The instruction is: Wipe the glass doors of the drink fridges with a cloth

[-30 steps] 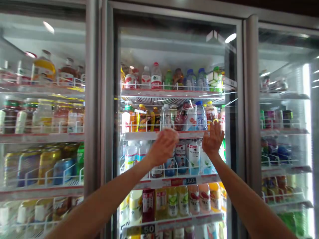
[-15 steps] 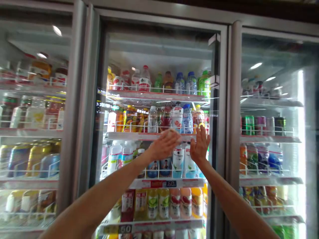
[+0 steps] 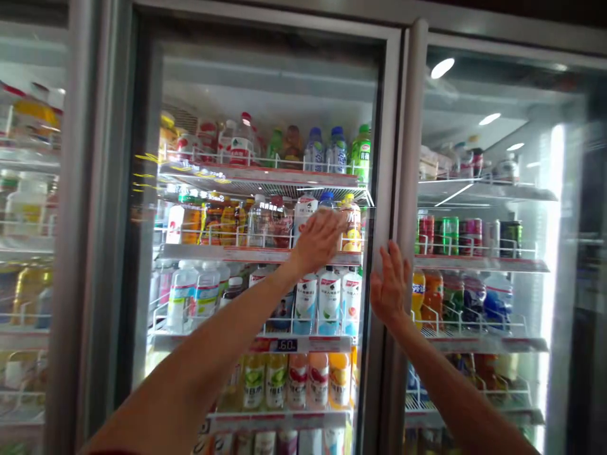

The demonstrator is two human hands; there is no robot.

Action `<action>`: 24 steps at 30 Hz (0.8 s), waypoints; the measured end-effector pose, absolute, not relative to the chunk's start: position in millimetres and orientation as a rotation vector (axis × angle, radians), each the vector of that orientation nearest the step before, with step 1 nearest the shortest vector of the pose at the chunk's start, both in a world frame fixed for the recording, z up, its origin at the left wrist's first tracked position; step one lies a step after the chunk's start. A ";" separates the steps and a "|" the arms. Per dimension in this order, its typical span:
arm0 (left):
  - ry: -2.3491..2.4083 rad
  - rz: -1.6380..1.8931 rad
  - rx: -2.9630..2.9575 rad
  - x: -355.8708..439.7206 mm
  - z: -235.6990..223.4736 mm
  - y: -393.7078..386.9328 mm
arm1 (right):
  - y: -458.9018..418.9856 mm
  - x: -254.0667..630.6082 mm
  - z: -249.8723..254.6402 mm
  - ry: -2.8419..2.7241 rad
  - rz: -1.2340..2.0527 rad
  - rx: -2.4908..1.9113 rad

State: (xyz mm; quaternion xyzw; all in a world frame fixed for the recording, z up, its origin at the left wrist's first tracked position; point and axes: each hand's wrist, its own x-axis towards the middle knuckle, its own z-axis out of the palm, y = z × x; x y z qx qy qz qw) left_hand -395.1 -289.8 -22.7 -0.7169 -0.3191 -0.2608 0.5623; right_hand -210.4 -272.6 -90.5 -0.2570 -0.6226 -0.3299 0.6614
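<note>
My left hand [image 3: 320, 237] reaches up to the glass door [image 3: 270, 82] of a drinks fridge, in front of the second shelf of bottles. Its fingers are pressed together and a little blurred. A pale patch shows at the fingertips, but I cannot make out what it is. My right hand [image 3: 391, 284] is up against the metal door frame [image 3: 389, 158], fingers stretched out and apart, holding nothing. Behind the glass, near the left hand, stand a white carton-like bottle [image 3: 303, 212] and a yellow-capped bottle [image 3: 351, 224].
Shelves [image 3: 260, 254] of bottles fill the middle section. To the right, another glass door [image 3: 478, 158] covers cans and bottles. A thick metal upright [image 3: 90, 221] separates the left section. Ceiling lights reflect in the glass.
The view has shifted right. My left hand has moved up and right across the glass. My right hand has gone from in front of the glass to the door frame on the right.
</note>
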 end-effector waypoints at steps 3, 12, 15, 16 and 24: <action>-0.750 -0.517 -1.742 -376.7 -55.0 -284.2 | -268.3 -208.4 -92.2 -1.372 -0.719 -0.604; -0.819 -0.666 -1.644 -425.5 -64.5 -296.6 | -271.6 -235.1 -93.4 -1.326 -0.768 -0.630; -0.645 -0.571 -1.669 -452.7 -72.8 -307.3 | -280.4 -263.6 -93.3 -1.362 -0.798 -0.609; -0.478 -0.417 -1.737 -464.7 -82.1 -312.5 | -283.6 -274.4 -93.7 -1.386 -0.813 -0.594; -0.789 -0.729 -1.482 -585.4 -93.4 -349.6 | -299.4 -357.6 -100.0 -1.495 -0.847 -0.476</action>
